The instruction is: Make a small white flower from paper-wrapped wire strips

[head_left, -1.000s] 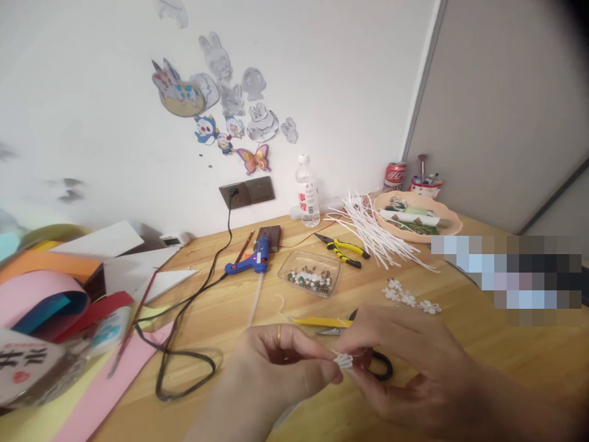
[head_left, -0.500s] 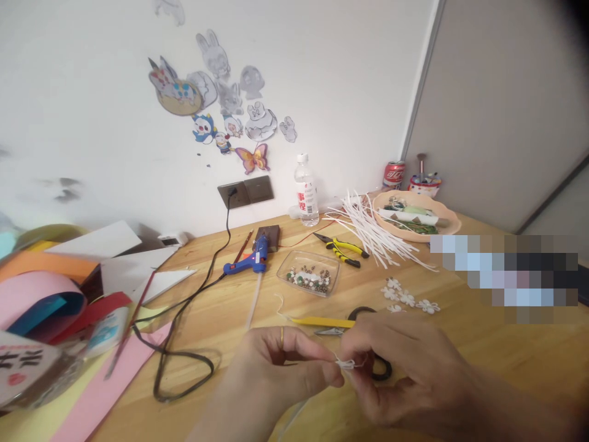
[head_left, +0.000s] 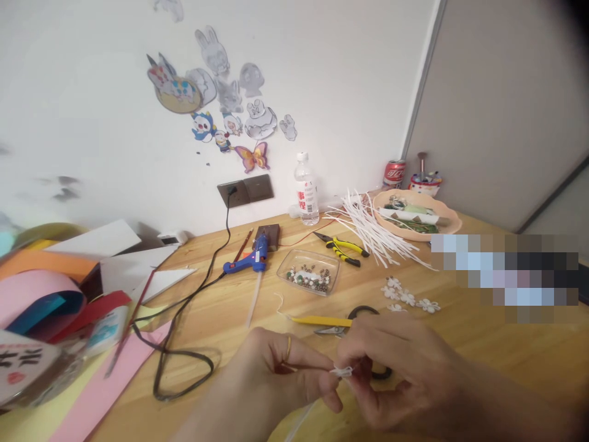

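Note:
Between my two hands is a small looped piece of white cord (head_left: 342,372). My left hand (head_left: 294,374), with a ring on one finger, pinches its left end between thumb and forefinger. From the other side my right hand (head_left: 400,374) closes its fingertips on the cord's right end; the exact grip is partly hidden. Scissors with black handles (head_left: 365,312) lie partly under my right hand, beside yellow tweezers (head_left: 322,321). Several white flower-shaped knots (head_left: 407,298) lie beyond my right hand. A pale strand (head_left: 301,422) runs below my left hand.
Farther back are a clear tray of beads (head_left: 308,273), yellow-black pliers (head_left: 343,248), a blue glue gun (head_left: 248,263), white strips (head_left: 372,230), a peach plate (head_left: 453,227) and a bottle (head_left: 307,193). A black cable (head_left: 188,301) and coloured paper (head_left: 110,380) lie left.
My left hand has turned slightly and shifted a little lower, its thumb and fingers moving on the white cord. The right hand stays almost in place, and the cord remains between both.

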